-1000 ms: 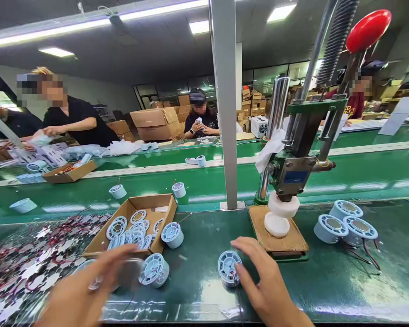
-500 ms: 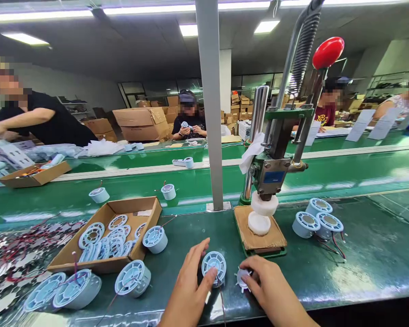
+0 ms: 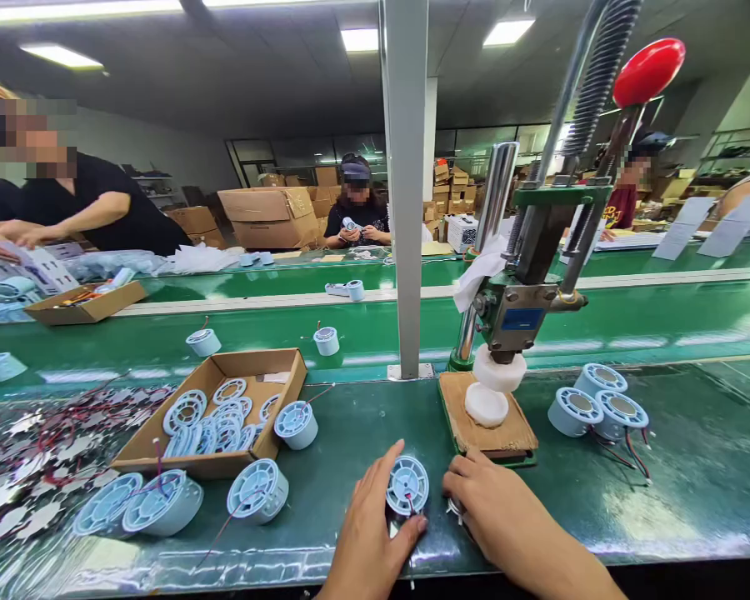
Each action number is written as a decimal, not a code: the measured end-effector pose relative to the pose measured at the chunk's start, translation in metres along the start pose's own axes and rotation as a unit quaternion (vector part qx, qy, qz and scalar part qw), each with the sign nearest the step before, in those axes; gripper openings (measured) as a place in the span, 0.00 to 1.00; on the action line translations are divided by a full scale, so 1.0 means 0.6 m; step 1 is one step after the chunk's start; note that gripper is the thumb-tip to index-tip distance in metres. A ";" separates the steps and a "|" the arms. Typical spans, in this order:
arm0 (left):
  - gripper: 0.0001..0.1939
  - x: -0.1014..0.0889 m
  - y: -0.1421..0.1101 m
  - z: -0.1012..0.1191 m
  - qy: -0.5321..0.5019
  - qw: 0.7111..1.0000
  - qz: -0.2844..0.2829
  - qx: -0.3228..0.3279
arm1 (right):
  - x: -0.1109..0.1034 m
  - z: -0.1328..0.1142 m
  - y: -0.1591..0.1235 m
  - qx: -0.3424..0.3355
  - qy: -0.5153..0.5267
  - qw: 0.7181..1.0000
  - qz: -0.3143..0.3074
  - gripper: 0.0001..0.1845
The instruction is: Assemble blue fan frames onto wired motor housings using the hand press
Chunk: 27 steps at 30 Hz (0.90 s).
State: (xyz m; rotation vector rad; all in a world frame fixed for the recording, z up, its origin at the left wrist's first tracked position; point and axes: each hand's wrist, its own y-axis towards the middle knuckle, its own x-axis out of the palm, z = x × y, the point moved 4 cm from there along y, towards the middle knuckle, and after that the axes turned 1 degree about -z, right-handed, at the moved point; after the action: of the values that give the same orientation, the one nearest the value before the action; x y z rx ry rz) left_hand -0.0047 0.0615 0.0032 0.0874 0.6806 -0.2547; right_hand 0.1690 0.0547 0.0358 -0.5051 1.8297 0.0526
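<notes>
A light-blue round plastic housing (image 3: pixel 407 486) with a spoked top and a thin wire lies on the green bench. My left hand (image 3: pixel 375 521) is beside it, fingers stretched along its left edge and thumb near its lower rim by the wire; the thumb and fingers are apart. To the right, my right hand (image 3: pixel 493 504) is closed over a small whitish pronged disc (image 3: pixel 455 506), low at the bench. Only the disc's edge and prongs show beneath the fingers. Behind that hand stands a hand press (image 3: pixel 522 312) with a red knob and white round pads.
A cardboard box (image 3: pixel 181 469) of blue rings stands at left, with several blue housings (image 3: pixel 257 492) around it. Flat metal star-shaped plates (image 3: pixel 37 475) with red wires cover the far left. Three housings (image 3: pixel 575 412) sit right of the press. A grey post (image 3: pixel 407 250) rises behind; co-workers sit beyond.
The view has shifted, moving the scene a little. My left thumb has come off the housing's face to its lower edge. My right fingers now cover more of the pronged disc.
</notes>
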 end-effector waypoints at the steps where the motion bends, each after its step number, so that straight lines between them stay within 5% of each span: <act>1: 0.38 0.000 -0.002 0.000 -0.003 1.000 0.002 0.001 | -0.009 -0.003 -0.006 -0.013 0.038 0.999 0.008 0.17; 5: 0.38 0.003 -0.004 -0.001 -0.017 1.000 0.012 0.013 | -0.047 -0.034 -0.029 -0.106 0.318 0.941 0.036 0.21; 7: 0.37 0.005 -0.004 -0.002 -0.023 0.999 0.018 0.028 | -0.055 -0.052 -0.025 -0.126 0.372 0.917 0.064 0.21; 11: 0.35 0.008 -0.003 -0.008 -0.032 0.998 0.028 0.050 | -0.039 -0.067 0.005 -0.122 0.327 0.930 0.116 0.20; 27: 0.38 0.000 -0.016 0.006 -0.064 0.997 -0.021 0.032 | -0.023 -0.058 0.022 -0.147 0.204 0.963 0.097 0.21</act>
State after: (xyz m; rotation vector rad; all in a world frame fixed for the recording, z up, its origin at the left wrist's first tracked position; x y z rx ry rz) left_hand -0.0048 0.0518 0.0062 0.1171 0.5483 -0.3188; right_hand 0.1363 0.0608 0.0568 -0.5712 2.2898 0.3836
